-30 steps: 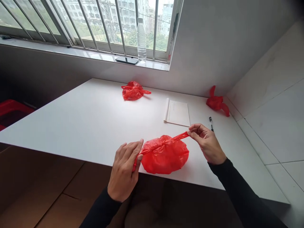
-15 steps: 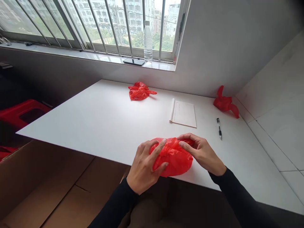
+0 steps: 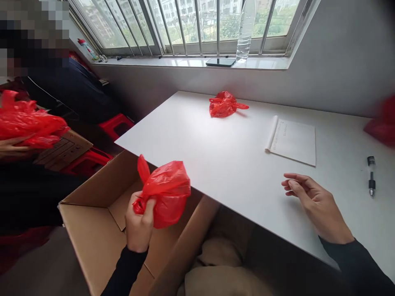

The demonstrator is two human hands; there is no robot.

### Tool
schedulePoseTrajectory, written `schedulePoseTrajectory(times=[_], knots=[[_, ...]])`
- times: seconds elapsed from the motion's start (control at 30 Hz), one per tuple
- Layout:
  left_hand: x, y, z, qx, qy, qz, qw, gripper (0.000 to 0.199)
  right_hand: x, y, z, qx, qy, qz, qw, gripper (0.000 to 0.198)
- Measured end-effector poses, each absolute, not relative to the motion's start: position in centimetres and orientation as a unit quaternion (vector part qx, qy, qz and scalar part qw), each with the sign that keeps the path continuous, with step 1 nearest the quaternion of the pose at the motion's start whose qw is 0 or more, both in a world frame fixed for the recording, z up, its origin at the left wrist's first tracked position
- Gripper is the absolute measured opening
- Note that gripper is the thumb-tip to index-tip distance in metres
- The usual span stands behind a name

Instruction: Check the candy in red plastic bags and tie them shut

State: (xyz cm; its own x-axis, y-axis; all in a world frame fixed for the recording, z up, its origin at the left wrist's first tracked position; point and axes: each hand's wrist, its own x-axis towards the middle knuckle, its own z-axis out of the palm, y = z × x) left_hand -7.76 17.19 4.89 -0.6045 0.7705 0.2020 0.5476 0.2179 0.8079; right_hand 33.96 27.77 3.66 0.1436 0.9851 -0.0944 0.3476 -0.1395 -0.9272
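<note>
My left hand (image 3: 140,220) is closed round the gathered, knotted part of a red plastic bag (image 3: 169,191). The bag is puffed out, and what it contains does not show. Hand and bag hang over an open cardboard box (image 3: 89,230) to the left of the white table (image 3: 203,152). Above the table's near right part, my right hand (image 3: 314,201) holds nothing; its fingers are loosely bent with the thumb a little apart. Closest to it lie a notepad (image 3: 293,139) and a black-capped clear pen (image 3: 371,176).
Another red bag (image 3: 224,105) sits at the table's back edge, and a blurred one (image 3: 384,123) at the far right. A water bottle (image 3: 245,33) and a phone (image 3: 220,62) rest on the sill. At left, a co-worker's hand (image 3: 14,148) supports a red bag (image 3: 31,123) near red stools (image 3: 117,125).
My left hand has carried the red bag leftward off the table to above the box. My right hand has let go of it. The view has turned left, bringing a co-worker into sight.
</note>
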Motion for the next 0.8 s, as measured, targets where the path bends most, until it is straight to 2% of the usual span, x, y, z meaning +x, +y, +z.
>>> schedulePoseTrajectory(times=[0.2,0.4,0.57,0.7,0.8], knots=[[-14.8,10.5,-2.3,0.289,0.902,0.21,0.241,0.03,33.6,26.8,1.4,-0.685,-0.515,0.365,0.365,0.031],[-16.9,7.9,-5.6,0.307,0.888,-0.072,0.335,0.032,33.5,26.8,1.8,-0.7,-0.526,0.339,0.345,0.025],[-16.7,8.3,-6.2,0.45,0.82,-0.137,0.328,0.052,33.6,26.6,2.0,-0.698,-0.532,0.332,0.346,0.025],[-16.4,8.4,-7.8,0.485,0.764,-0.202,0.374,0.042,33.6,26.7,1.8,-0.699,-0.536,0.334,0.337,0.025],[-17.0,9.0,-7.7,0.493,0.768,-0.215,0.348,0.035,33.3,27.0,1.6,-0.69,-0.54,0.333,0.348,0.026]])
